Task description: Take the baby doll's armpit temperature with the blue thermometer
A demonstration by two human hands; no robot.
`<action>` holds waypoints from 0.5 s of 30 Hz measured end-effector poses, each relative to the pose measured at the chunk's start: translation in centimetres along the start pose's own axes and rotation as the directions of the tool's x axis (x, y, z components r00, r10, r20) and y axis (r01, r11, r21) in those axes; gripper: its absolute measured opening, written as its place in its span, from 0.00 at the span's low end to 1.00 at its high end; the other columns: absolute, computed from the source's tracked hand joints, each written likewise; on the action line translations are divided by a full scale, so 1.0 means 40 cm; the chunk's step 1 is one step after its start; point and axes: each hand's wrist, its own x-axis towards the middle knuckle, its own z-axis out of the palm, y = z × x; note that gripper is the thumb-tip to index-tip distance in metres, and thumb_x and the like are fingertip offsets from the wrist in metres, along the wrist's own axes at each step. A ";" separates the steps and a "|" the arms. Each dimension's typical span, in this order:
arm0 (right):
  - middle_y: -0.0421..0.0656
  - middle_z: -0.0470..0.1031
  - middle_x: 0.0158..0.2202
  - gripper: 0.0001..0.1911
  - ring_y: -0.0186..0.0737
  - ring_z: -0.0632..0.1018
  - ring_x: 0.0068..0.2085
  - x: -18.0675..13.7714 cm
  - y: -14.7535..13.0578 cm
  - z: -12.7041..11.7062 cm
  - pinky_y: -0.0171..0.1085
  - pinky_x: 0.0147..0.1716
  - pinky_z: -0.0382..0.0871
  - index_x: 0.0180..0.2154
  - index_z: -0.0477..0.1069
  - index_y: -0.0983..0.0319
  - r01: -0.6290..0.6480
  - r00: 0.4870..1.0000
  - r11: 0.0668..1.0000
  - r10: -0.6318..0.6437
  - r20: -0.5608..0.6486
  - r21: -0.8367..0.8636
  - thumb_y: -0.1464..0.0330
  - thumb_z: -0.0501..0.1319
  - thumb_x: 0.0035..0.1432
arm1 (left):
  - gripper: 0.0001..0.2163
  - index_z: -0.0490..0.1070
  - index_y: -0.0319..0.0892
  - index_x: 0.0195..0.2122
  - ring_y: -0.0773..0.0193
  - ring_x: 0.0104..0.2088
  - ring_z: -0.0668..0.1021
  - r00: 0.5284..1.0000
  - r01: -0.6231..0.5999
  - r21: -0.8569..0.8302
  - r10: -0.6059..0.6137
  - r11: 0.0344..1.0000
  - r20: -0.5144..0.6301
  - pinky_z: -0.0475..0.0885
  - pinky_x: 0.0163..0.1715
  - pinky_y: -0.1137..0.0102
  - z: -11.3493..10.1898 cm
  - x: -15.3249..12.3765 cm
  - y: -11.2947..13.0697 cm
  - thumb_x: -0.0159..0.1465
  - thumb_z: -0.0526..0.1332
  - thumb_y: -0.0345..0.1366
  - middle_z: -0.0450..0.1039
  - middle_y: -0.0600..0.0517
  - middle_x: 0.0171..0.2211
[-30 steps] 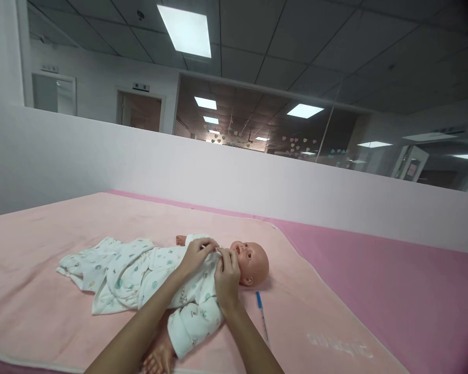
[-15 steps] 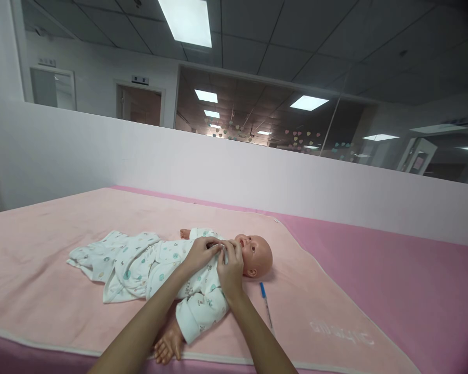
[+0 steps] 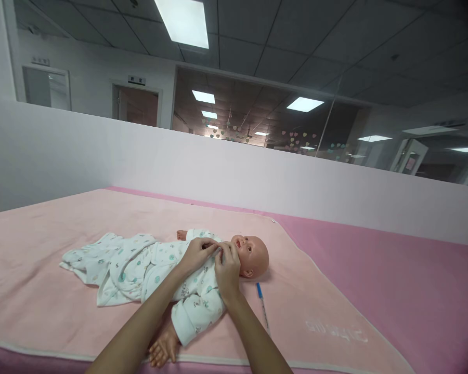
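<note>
Soft pink cloth (image 3: pixel 132 213) lies on a big, darker pink bed (image 3: pixel 390 254), and a low white wall (image 3: pixel 257 174) stands behind it. Two bare hands meet over the top of a doll (image 3: pixel 197 283), right by its neck. Left hand (image 3: pixel 198 253) and right hand (image 3: pixel 228 264) have bent fingers, with the tips close together. What is between the tips is hidden, so I cannot tell if they pinch the white suit (image 3: pixel 127 270) or only touch it. Most of the doll lies to the left of the fingers, flat on its back.

Count from the fingertips, with 12 o'clock far away. The doll's bald head (image 3: pixel 256 256) is at 3 o'clock, just beside the right hand. One little doll hand (image 3: pixel 181 235) pokes out at 10 o'clock, and the near doll hand (image 3: pixel 164 347) (palm up, by the cloth's edge) is at 7 o'clock. The loose bottom of the suit spreads out at 9 o'clock. It has small green and gray pictures all over.

Near 5 o'clock lies a thin stick (image 3: pixel 262 306) with a blue end, apart from the doll. White writing (image 3: pixel 337 331) is on the cloth at 4 o'clock. Far off at 12 o'clock, big glass (image 3: pixel 253 114) shows bright lights.
</note>
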 end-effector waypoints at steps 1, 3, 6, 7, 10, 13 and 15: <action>0.44 0.67 0.34 0.14 0.37 0.70 0.37 0.001 0.000 0.000 0.37 0.38 0.67 0.35 0.68 0.61 -0.002 1.000 1.000 0.002 0.000 0.013 0.77 0.47 0.53 | 0.12 0.75 0.38 0.36 0.63 0.30 0.73 1.000 0.000 -0.008 0.000 1.000 0.014 0.66 0.31 0.72 -0.001 0.000 0.002 0.57 0.55 0.38 0.75 0.50 0.28; 0.44 0.67 0.35 0.14 0.37 0.70 0.38 0.004 -0.002 -0.002 0.36 0.38 0.67 0.35 0.68 0.61 -0.014 1.000 0.999 0.014 -0.002 0.041 0.77 0.47 0.53 | 0.12 0.74 0.38 0.37 0.63 0.31 0.73 0.998 -0.001 -0.038 0.003 0.999 0.059 0.66 0.31 0.72 -0.003 -0.002 0.007 0.57 0.55 0.38 0.74 0.50 0.28; 0.44 0.67 0.35 0.13 0.36 0.69 0.37 0.010 -0.008 -0.006 0.36 0.38 0.67 0.33 0.69 0.61 -0.067 0.998 0.995 0.067 0.005 0.074 0.78 0.48 0.52 | 0.13 0.72 0.38 0.39 0.63 0.32 0.74 0.992 -0.008 -0.063 0.016 0.998 0.123 0.66 0.33 0.71 -0.007 -0.005 0.016 0.58 0.55 0.39 0.74 0.50 0.30; 0.44 0.67 0.35 0.13 0.36 0.69 0.37 0.012 -0.010 -0.008 0.36 0.37 0.67 0.33 0.69 0.61 -0.089 0.996 0.993 0.088 0.011 0.080 0.78 0.49 0.51 | 0.13 0.72 0.38 0.39 0.63 0.33 0.74 0.991 -0.010 -0.058 0.017 0.998 0.132 0.66 0.34 0.71 -0.008 -0.006 0.018 0.58 0.54 0.38 0.74 0.50 0.31; 0.43 0.67 0.35 0.11 0.36 0.69 0.37 0.015 -0.017 -0.012 0.35 0.37 0.67 0.32 0.68 0.62 -0.120 0.993 0.988 0.119 0.014 0.095 0.78 0.50 0.50 | 0.12 0.72 0.39 0.39 0.62 0.34 0.74 0.987 -0.016 -0.020 0.019 1.000 0.157 0.67 0.36 0.71 -0.012 -0.009 0.022 0.57 0.54 0.35 0.74 0.50 0.33; 0.44 0.67 0.36 0.10 0.37 0.69 0.39 0.014 -0.022 -0.014 0.37 0.39 0.66 0.33 0.68 0.62 -0.096 0.995 0.990 0.099 -0.017 0.104 0.77 0.51 0.51 | 0.12 0.73 0.39 0.39 0.61 0.37 0.74 0.983 -0.047 -0.005 0.047 0.999 0.177 0.66 0.40 0.70 -0.014 -0.011 0.022 0.54 0.56 0.33 0.74 0.50 0.36; 0.44 0.68 0.35 0.10 0.37 0.69 0.39 0.015 -0.024 -0.015 0.38 0.40 0.66 0.32 0.68 0.62 -0.081 0.995 0.990 0.087 -0.047 0.113 0.76 0.51 0.51 | 0.12 0.73 0.40 0.38 0.61 0.38 0.73 0.986 -0.068 0.011 0.066 0.998 0.153 0.66 0.41 0.70 -0.011 -0.012 0.019 0.54 0.57 0.33 0.74 0.50 0.36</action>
